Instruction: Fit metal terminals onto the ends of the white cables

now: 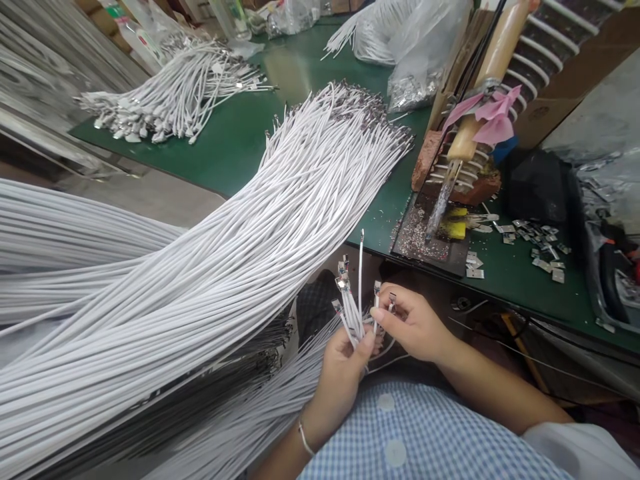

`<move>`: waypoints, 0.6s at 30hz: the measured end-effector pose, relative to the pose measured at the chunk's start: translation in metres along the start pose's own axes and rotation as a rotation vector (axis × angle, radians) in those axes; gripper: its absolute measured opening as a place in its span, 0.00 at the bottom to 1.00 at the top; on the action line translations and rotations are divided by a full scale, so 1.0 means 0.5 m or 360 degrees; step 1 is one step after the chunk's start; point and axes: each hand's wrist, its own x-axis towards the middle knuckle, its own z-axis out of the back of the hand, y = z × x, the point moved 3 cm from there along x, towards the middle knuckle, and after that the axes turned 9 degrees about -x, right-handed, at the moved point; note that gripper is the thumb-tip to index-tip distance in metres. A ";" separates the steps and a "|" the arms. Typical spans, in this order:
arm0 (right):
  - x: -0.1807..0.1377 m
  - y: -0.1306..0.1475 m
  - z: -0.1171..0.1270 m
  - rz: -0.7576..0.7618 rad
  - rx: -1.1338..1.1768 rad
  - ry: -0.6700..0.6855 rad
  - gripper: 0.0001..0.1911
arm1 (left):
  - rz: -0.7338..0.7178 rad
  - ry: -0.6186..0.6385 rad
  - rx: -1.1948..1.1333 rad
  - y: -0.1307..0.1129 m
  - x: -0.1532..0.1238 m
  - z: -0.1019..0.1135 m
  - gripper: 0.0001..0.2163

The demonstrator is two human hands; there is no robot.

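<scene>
My left hand [345,367] is closed around a small bunch of white cables [353,313], whose metal connector ends point upward. One thin cable [361,273] stands taller than the others and shows a bare-looking tip. Just beside it, my right hand [415,327] pinches a white cable [377,303] with a small metal plug on its end. A second metal plug [393,300] shows at the right fingers; whether they grip it too is unclear. Both hands are close together above my lap, in front of the table edge.
A thick bundle of white cables [240,227] spreads across the green table [287,67]. At right, a wooden-handled soldering iron [463,137] rests in a coil stand over a residue-covered plate [425,233]. Loose metal connectors [540,243] lie nearby. Another cable pile [180,87] sits at the far left.
</scene>
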 end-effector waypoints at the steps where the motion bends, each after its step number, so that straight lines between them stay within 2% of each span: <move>1: 0.000 -0.001 0.000 0.0008 -0.0008 0.0002 0.10 | -0.0012 0.0002 -0.0010 -0.001 0.001 0.000 0.06; 8: -0.001 -0.002 0.001 -0.0010 -0.0046 -0.0023 0.11 | 0.0000 -0.0142 -0.0053 -0.006 0.003 -0.002 0.08; 18: -0.001 -0.004 0.002 0.0039 -0.0148 -0.0047 0.11 | 0.0024 -0.0092 -0.0264 -0.018 0.003 -0.020 0.07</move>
